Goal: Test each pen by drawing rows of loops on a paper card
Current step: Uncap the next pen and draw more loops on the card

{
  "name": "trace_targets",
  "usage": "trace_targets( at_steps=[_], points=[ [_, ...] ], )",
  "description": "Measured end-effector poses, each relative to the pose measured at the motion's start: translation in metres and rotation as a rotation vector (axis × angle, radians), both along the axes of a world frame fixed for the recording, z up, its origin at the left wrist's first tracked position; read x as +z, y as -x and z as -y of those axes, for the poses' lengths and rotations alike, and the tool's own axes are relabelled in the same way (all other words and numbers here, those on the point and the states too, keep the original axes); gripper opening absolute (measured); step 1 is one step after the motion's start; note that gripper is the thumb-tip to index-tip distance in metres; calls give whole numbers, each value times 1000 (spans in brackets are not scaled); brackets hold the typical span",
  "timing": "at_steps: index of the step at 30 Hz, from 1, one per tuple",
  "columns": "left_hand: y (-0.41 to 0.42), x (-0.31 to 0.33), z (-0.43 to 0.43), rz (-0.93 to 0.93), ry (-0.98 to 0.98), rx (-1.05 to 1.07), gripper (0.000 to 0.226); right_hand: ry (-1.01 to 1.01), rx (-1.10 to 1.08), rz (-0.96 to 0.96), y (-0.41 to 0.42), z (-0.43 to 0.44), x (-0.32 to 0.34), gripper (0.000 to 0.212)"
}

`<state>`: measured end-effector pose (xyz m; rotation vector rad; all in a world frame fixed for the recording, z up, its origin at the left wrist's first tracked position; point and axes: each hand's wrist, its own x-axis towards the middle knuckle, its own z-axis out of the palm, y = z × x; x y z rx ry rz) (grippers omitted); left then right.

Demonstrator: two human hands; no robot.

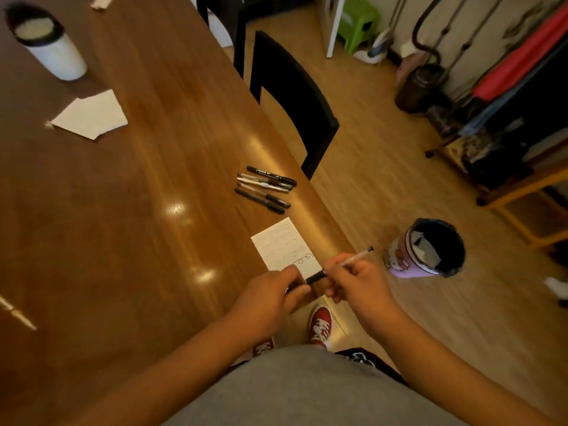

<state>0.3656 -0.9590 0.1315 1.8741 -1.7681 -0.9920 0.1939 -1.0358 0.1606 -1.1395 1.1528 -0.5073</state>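
A white paper card [281, 244] with rows of drawn loops lies near the right edge of the wooden table [138, 210]. Just in front of the card, my right hand [353, 279] holds a clear pen [353, 258] with a black grip, its far end pointing right past the table edge. My left hand [270, 298] pinches something small and dark at the pen's black end; it looks like a cap. Several more pens [266, 189] lie side by side on the table beyond the card.
A white cylinder container [49, 44] stands at the far left, and white paper sheets [92, 116] lie near it. A black chair [292, 99] stands at the table's right side. A pink bin [427, 249] with a black liner sits on the floor to the right.
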Motion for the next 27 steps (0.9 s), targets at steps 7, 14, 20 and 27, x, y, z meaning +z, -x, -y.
trace_targets(
  at_steps=[7,14,20,27],
  points=[
    [26,18,36,-70,20,-114,18,-72,-193,59,35,7,3,12],
    [94,16,98,-320,-158,-200,16,-77,-322,102,105,42,4,13],
    [202,6,175,-396,-289,-292,18,-173,-489,69,212,95,-13,16],
    [330,-34,252,-230,-313,-335,21,-224,-475,-61,338,167,-49,17]
  ],
)
